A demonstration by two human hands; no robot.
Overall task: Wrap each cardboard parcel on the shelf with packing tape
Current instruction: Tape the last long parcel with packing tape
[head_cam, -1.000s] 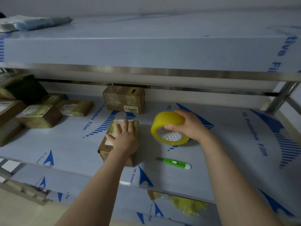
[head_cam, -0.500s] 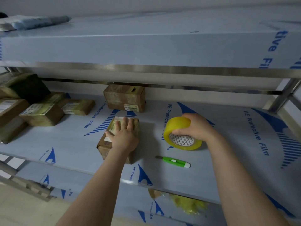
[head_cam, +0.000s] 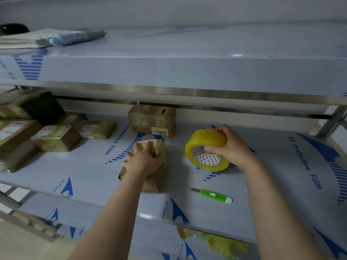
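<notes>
A small cardboard parcel (head_cam: 159, 171) lies on the middle shelf (head_cam: 90, 177) in front of me. My left hand (head_cam: 142, 162) lies on top of it, fingers curled over its far part. To its right, my right hand (head_cam: 231, 147) grips a yellow roll of packing tape (head_cam: 204, 141), held on edge just above the shelf with its white core facing me. A green utility knife (head_cam: 214, 195) lies on the shelf below the roll.
Another cardboard parcel (head_cam: 152, 120) stands at the back of the shelf. Several taped parcels (head_cam: 56, 136) are stacked at the left. The upper shelf (head_cam: 187, 72) overhangs closely, with mailers (head_cam: 47, 37) on its left. Yellow tape scraps (head_cam: 221, 243) lie on the lower shelf.
My right hand has lifted and tilted the tape roll, keeping it right of the parcel. My left hand's fingers have curled tighter over the parcel.
</notes>
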